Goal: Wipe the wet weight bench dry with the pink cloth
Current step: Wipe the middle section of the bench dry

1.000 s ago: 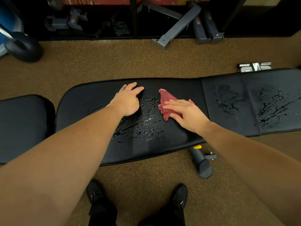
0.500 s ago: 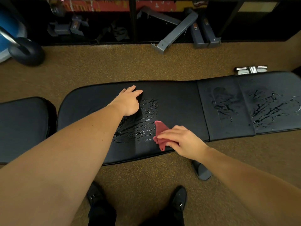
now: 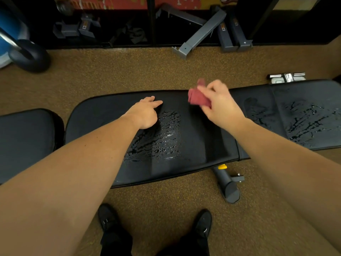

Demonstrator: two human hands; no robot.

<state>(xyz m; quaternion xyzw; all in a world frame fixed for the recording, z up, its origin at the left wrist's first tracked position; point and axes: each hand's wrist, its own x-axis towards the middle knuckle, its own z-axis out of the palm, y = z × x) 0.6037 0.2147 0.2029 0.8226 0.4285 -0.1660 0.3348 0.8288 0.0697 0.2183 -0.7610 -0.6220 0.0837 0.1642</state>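
- Speckled brown gym flooring (image 3: 129, 71) runs under and behind a black padded weight bench (image 3: 203, 145) that stretches across the view from left to right.
- Along the far wall, grey metal frame parts (image 3: 201, 35) lie on the floor, and a dark round weight (image 3: 29, 56) sits at the far left.
- Beaded water (image 3: 158, 139) covers the middle of the long pad, and more wet streaks (image 3: 311, 119) shine on the section to the right.
- A smooth, dull strip of pad lies between the central wet patch and the seam on the right.
- The left hand (image 3: 145, 113) rests flat on the pad at the upper left edge of the central water patch, fingers straight and held loosely together, pointing right.
- The right hand (image 3: 219, 100) is at the far edge of the pad, blurred, with its fingers curled around the pink cloth (image 3: 198, 96).
- The cloth is bunched, sticking out to the left of the fingers; whether it touches the pad I cannot tell.
- The cloth sits to the upper right of the central wet patch, apart from it.
- A grey bench foot with a yellow knob (image 3: 227, 183) shows below the pad's near edge.
- Two black shoes (image 3: 108, 218) stand on the floor at the bottom.
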